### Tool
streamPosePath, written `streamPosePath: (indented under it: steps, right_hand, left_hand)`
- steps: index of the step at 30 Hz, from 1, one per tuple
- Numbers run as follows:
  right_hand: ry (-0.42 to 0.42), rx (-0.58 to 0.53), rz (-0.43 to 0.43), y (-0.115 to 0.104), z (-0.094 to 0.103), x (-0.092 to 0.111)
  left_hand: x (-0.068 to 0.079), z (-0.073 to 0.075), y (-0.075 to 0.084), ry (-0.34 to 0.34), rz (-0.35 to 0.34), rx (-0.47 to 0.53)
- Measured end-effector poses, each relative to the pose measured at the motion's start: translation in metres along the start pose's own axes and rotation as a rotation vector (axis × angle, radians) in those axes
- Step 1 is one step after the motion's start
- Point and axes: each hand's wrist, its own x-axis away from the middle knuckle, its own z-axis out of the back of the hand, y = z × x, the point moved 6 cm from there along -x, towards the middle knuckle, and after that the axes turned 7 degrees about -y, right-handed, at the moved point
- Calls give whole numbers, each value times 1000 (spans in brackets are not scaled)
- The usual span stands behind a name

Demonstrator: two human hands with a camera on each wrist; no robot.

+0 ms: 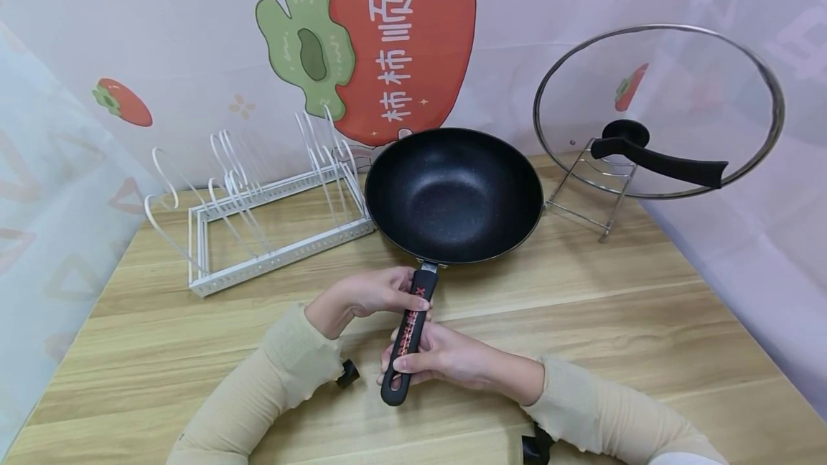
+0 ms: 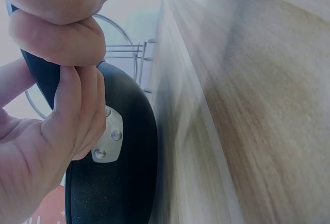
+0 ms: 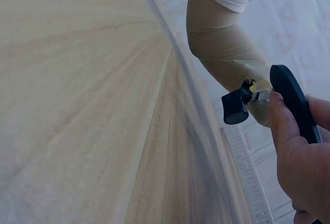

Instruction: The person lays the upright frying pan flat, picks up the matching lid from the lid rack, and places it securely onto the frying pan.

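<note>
A black wok (image 1: 455,196) with a long black handle (image 1: 409,336) stands at the middle of the table, its handle pointing toward me. My left hand (image 1: 381,291) grips the handle near the pan, thumb on top. Lower down, close to the hanging hole, my right hand (image 1: 452,357) holds the same handle, its thumb across the upper face. In the left wrist view, fingers wrap under the handle beside the riveted bracket (image 2: 109,136), and the wok's dark underside (image 2: 129,126) shows close over the wood. The handle's end (image 3: 291,97) sits between thumb and fingers in the right wrist view.
A white wire rack (image 1: 278,257) with upright loops stands left of the wok. To the right, a glass lid (image 1: 678,113) with a black handle leans on a small metal stand (image 1: 591,217). A printed cloth (image 1: 194,20) hangs behind the wooden table (image 1: 581,307).
</note>
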Motion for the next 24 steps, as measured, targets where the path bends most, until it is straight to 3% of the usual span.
streamPosePath:
  steps: [24]
  right_hand:
    - [-26,-6,14,1,-3,0]
  left_hand:
    - [1,-5,-1,-49,-19,12]
